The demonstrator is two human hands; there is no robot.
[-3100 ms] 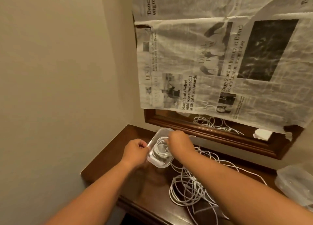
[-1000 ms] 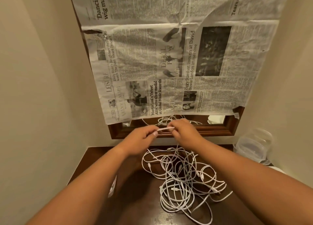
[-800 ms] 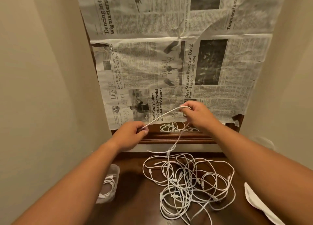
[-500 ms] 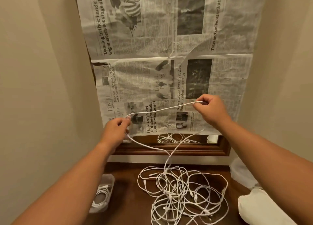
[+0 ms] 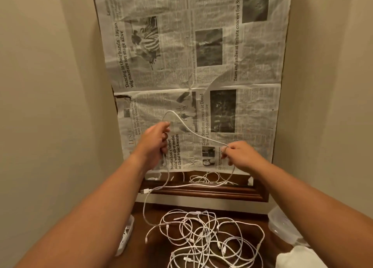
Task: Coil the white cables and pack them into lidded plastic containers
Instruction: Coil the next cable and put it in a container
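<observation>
White cable (image 5: 185,126) thin, arched; left hand (image 5: 155,140) grips it, right hand (image 5: 240,154) pinches it.

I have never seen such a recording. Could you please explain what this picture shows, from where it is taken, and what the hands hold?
No machine is here: a person wears a wide-angle camera on the head, so you look forward and down along both bare arms. The left hand and the right hand both hold one white cable, which arches between them and hangs toward the table. On this dark wooden table lies a tangled pile of white cables. A clear plastic container stands at the right; a second container, partly hidden by the left arm, stands at the left. Newspaper covers the wood-framed mirror behind.
</observation>
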